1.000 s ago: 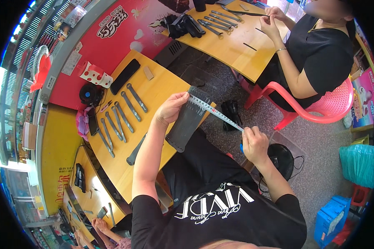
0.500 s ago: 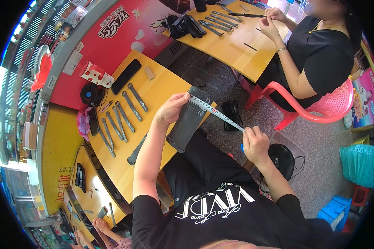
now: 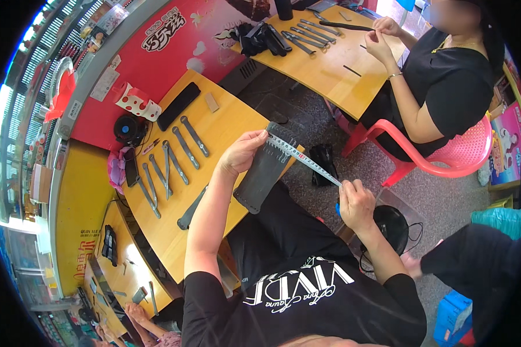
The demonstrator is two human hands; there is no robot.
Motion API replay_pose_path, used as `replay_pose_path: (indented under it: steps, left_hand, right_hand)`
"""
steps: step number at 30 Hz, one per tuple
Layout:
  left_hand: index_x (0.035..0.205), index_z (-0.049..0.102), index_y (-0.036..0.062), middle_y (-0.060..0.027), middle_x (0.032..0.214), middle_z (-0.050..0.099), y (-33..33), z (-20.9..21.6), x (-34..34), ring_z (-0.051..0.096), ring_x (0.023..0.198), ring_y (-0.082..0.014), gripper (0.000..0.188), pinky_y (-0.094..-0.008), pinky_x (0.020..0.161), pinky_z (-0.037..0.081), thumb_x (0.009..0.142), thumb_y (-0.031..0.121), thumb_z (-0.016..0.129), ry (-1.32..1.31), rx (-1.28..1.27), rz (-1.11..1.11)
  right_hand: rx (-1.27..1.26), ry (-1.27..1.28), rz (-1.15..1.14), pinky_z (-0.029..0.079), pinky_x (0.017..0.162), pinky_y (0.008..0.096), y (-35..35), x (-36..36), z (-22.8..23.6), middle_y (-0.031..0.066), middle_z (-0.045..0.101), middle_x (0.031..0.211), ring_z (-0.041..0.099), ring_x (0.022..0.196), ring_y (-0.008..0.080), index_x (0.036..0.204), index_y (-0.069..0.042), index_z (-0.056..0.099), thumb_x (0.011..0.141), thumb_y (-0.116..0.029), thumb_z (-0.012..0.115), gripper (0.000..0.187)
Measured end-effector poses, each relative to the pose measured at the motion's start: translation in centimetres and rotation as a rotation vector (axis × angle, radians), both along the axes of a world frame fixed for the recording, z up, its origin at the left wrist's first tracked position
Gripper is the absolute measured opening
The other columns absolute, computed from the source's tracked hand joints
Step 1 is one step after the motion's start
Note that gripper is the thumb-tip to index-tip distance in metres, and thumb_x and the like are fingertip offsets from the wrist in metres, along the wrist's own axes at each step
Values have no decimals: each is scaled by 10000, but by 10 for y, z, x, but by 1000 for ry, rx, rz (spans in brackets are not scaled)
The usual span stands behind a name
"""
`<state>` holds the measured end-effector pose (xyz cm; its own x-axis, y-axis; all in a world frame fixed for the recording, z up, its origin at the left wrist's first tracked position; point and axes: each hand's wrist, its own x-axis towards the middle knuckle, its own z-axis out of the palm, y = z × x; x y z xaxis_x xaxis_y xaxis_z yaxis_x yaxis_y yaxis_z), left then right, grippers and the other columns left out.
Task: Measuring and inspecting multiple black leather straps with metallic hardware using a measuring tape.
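A white tape measure blade [image 3: 315, 165] stretches taut between my two hands. My left hand [image 3: 244, 152] pinches its free end at the upper corner of a dark grey, flat, panel-like piece [image 3: 259, 184]. That piece lies over the table's edge, and a row of small marks or stitches crosses its upper part. My right hand [image 3: 356, 205] is closed round the tape measure; a bit of its blue case shows beside the fingers. Under my left forearm another dark strip [image 3: 192, 213] lies partly hidden. Several dark straps with rounded, holed ends [image 3: 185, 148] are laid out on the yellow table [image 3: 214, 132].
A long black case [image 3: 178, 106], a polka-dot cup [image 3: 140, 104] and a small fan [image 3: 127, 128] line the wall side. Across from me a person [image 3: 446, 98] handles a dark strip at another table [image 3: 336, 75]. A red chair [image 3: 440, 150] stands nearby.
A dark-clothed person, mostly out of view, has come in at the lower right, covering part of the teal bag. My hands and the stretched tape have hardly shifted.
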<state>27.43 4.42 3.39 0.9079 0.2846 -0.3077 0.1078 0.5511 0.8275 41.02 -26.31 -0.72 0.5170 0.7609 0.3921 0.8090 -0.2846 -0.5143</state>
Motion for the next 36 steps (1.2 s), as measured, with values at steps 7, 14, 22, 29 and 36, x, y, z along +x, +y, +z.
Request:
replay_pose_path:
  steps: [7, 14, 22, 29, 36]
  left_hand:
    - [1051, 639, 29, -47, 953, 701, 9, 16, -33, 664, 830, -121, 242, -277, 769, 544, 1000, 243, 537, -60, 39, 94]
    - [1054, 638, 30, -47, 952, 700, 9, 16, -59, 663, 837, -124, 242, -279, 778, 541, 993, 248, 550, -88, 53, 177]
    - [1052, 634, 30, -50, 954, 701, 4, 7, -94, 664, 841, -128, 254, -287, 783, 539, 988, 265, 559, -129, 22, 252]
    - [1035, 633, 35, -45, 944, 699, -12, 2, -133, 660, 836, -122, 252, -283, 776, 536, 992, 269, 552, -116, 26, 349]
    - [1035, 637, 35, -40, 942, 697, -26, 5, -171, 654, 828, -112, 250, -275, 766, 534, 993, 266, 551, -119, 47, 443]
  right_hand:
    - [32, -94, 95, 432, 543, 419, 26, 2, 16, 102, 507, 738, 583, 614, 298, 882, -64, 607, 891, -148, 600, 85]
    - [26, -142, 167, 431, 554, 421, 38, -3, 25, 103, 510, 741, 584, 627, 299, 898, -59, 612, 888, -149, 604, 91]
    - [19, -169, 250, 438, 545, 421, 49, -13, 29, 113, 530, 749, 570, 612, 326, 912, -45, 618, 883, -124, 592, 89]
    - [10, -174, 343, 440, 548, 422, 55, -29, 30, 112, 530, 753, 572, 614, 326, 914, -42, 619, 887, -127, 590, 93]
    - [18, -170, 430, 443, 551, 428, 62, -49, 31, 116, 529, 754, 576, 617, 329, 911, -39, 616, 887, -123, 590, 92]
